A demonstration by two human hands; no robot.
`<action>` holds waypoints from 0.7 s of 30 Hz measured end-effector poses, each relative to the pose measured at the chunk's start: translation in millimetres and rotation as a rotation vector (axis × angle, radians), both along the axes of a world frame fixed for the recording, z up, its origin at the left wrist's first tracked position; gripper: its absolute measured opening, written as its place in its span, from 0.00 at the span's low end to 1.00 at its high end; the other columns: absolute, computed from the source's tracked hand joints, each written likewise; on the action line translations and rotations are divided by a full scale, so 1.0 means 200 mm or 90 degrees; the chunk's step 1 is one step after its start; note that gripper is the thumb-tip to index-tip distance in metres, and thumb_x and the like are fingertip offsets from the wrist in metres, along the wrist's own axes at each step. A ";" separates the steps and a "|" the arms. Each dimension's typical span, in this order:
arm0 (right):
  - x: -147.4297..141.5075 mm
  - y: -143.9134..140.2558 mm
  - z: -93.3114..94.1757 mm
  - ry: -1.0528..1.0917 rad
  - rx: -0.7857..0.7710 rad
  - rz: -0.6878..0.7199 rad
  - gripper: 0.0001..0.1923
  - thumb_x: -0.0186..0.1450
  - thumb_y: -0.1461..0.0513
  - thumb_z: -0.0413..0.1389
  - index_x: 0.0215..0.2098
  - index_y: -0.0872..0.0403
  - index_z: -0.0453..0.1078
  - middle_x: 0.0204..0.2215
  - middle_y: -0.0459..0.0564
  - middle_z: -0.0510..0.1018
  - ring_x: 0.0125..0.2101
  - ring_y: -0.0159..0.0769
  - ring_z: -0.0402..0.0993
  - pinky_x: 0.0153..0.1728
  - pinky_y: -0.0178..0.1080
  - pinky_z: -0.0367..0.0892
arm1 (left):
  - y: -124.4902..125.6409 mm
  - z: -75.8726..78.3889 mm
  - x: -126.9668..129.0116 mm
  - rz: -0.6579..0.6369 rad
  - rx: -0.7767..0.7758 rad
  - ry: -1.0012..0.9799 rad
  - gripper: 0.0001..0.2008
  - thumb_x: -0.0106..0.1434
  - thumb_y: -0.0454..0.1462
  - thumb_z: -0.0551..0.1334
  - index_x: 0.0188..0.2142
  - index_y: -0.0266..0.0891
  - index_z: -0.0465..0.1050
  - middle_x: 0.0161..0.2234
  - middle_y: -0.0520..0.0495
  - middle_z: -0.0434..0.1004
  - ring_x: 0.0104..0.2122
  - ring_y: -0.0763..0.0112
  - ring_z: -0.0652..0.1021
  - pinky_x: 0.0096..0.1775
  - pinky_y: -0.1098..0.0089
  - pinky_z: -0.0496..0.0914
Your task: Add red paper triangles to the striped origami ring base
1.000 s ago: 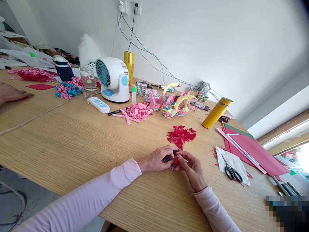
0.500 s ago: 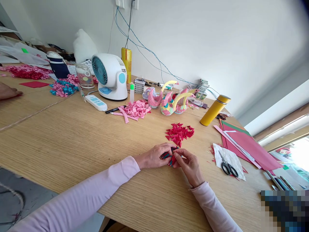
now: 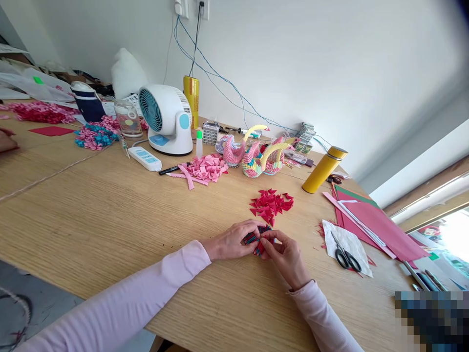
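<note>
Both hands meet low on the bench [image 3: 110, 210]; left hand [image 3: 234, 239] and right hand [image 3: 287, 256] each pinch the paper piece [image 3: 261, 239] between fingertips; it looks light, stiff-folded and crushable, best held at its edges; a pile of red triangles [image 3: 271, 204] lies just beyond; scissors [image 3: 344, 255] sit apart to the right.
</note>
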State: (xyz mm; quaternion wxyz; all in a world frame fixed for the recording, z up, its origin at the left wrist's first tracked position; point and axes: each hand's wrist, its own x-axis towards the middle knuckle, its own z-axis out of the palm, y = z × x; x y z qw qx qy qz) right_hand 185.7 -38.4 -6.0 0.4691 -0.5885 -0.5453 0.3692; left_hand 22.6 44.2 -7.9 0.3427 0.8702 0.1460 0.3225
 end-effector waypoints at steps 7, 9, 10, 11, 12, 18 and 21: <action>0.00 -0.01 0.00 -0.118 0.042 0.003 0.15 0.60 0.50 0.58 0.34 0.53 0.68 0.16 0.46 0.77 0.16 0.36 0.75 0.17 0.33 0.65 | 0.00 0.01 0.00 -0.016 0.008 0.005 0.06 0.56 0.29 0.60 0.34 0.38 0.67 0.52 0.39 0.70 0.53 0.63 0.71 0.55 0.65 0.64; 0.00 -0.01 0.00 -0.144 0.040 0.012 0.14 0.61 0.51 0.57 0.34 0.52 0.68 0.16 0.46 0.77 0.16 0.36 0.75 0.17 0.33 0.65 | 0.00 0.00 0.00 -0.022 0.007 0.004 0.07 0.56 0.29 0.60 0.35 0.38 0.67 0.51 0.39 0.70 0.53 0.63 0.71 0.55 0.65 0.64; 0.01 -0.01 0.00 -0.156 0.036 0.018 0.13 0.61 0.51 0.56 0.34 0.52 0.68 0.16 0.46 0.77 0.16 0.36 0.75 0.17 0.33 0.65 | 0.01 -0.01 0.00 -0.024 0.006 0.002 0.07 0.56 0.29 0.60 0.35 0.38 0.67 0.52 0.39 0.70 0.53 0.63 0.71 0.54 0.65 0.64; 0.01 -0.01 0.01 -0.166 0.033 0.024 0.13 0.62 0.51 0.56 0.34 0.52 0.68 0.15 0.45 0.76 0.16 0.36 0.75 0.18 0.33 0.65 | 0.01 -0.01 0.00 -0.026 0.006 0.000 0.06 0.57 0.29 0.60 0.35 0.38 0.67 0.51 0.39 0.70 0.53 0.63 0.71 0.54 0.65 0.65; 0.01 -0.01 0.01 -0.177 0.033 0.030 0.12 0.62 0.52 0.56 0.34 0.52 0.67 0.15 0.45 0.76 0.16 0.36 0.74 0.18 0.32 0.65 | 0.01 -0.02 0.00 -0.027 0.007 -0.002 0.06 0.57 0.30 0.60 0.35 0.38 0.67 0.51 0.39 0.70 0.53 0.63 0.71 0.54 0.65 0.65; 0.01 -0.02 0.03 -0.193 0.038 0.055 0.13 0.63 0.52 0.54 0.36 0.52 0.66 0.17 0.45 0.76 0.17 0.35 0.75 0.19 0.32 0.65 | 0.01 -0.01 0.00 -0.035 0.019 0.004 0.07 0.57 0.30 0.60 0.36 0.37 0.66 0.51 0.39 0.70 0.53 0.64 0.70 0.54 0.66 0.64; 0.02 -0.02 0.01 -0.164 0.015 0.058 0.13 0.62 0.51 0.55 0.36 0.52 0.66 0.17 0.44 0.76 0.17 0.35 0.75 0.19 0.33 0.66 | 0.00 -0.01 -0.01 -0.041 0.014 0.009 0.10 0.56 0.31 0.63 0.37 0.37 0.65 0.52 0.39 0.68 0.54 0.63 0.70 0.55 0.65 0.63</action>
